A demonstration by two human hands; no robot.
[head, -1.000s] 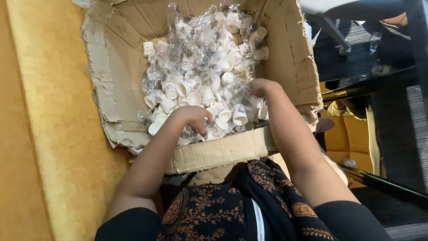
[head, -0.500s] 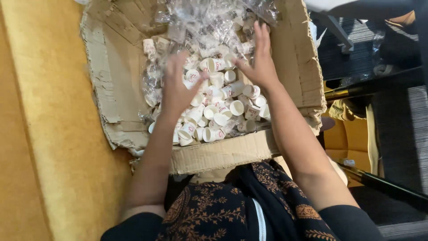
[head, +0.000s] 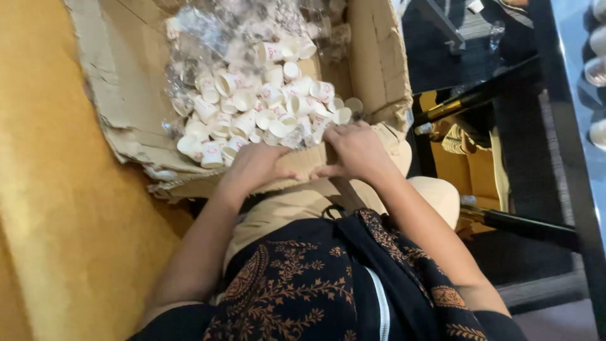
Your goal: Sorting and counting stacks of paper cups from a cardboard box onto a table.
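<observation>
A torn cardboard box (head: 117,95) lies open in front of me on my lap, filled with several small white cups (head: 252,107) and crumpled clear plastic wrap (head: 214,31). My left hand (head: 255,165) and my right hand (head: 356,150) rest together at the box's near edge, fingers curled and touching each other over the cardboard flap. Whether they pinch a cup or a piece of plastic between them is hidden by the fingers.
A yellow cushioned seat (head: 57,215) runs along the left. To the right stands a dark glass table (head: 571,107) with black and gold legs (head: 467,101) and some cups on its top. My dark patterned garment (head: 303,284) fills the lower view.
Both hands have pulled back from deep in the pile of cups to the box's near edge and come together. The view has shifted, with the box now higher and to the left.
</observation>
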